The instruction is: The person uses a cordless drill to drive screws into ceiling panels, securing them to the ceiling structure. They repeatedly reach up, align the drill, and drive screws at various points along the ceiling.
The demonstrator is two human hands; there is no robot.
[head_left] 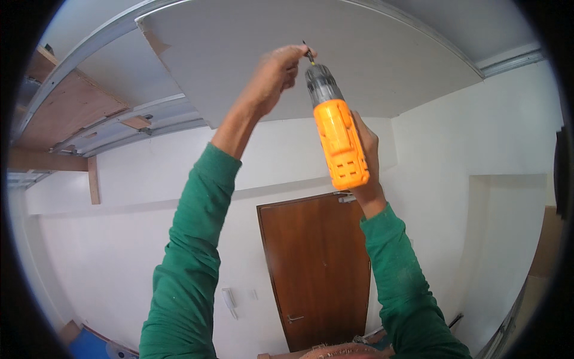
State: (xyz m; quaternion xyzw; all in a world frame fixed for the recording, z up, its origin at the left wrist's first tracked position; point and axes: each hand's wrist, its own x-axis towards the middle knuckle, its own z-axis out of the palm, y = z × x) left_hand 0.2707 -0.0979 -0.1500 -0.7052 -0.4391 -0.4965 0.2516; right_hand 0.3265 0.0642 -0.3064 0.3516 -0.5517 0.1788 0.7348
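Both my arms, in green sleeves, are raised toward a grey ceiling board (245, 42). My right hand (368, 149) is wrapped round an orange and dark grey cordless drill (335, 137), mostly behind its body, with the drill pointing up at the board. My left hand (281, 69) is slightly blurred, fingertips closed on a small dark screw (307, 49) at the tip of the drill's bit. I cannot tell whether the screw touches the board.
Metal rails (161, 100), wood panels (72, 105) and a timber beam (48, 160) run along the upper left. A brown door (311, 263) stands in the white wall below. A recess (502, 239) and long leaning pieces (526, 305) are at the right.
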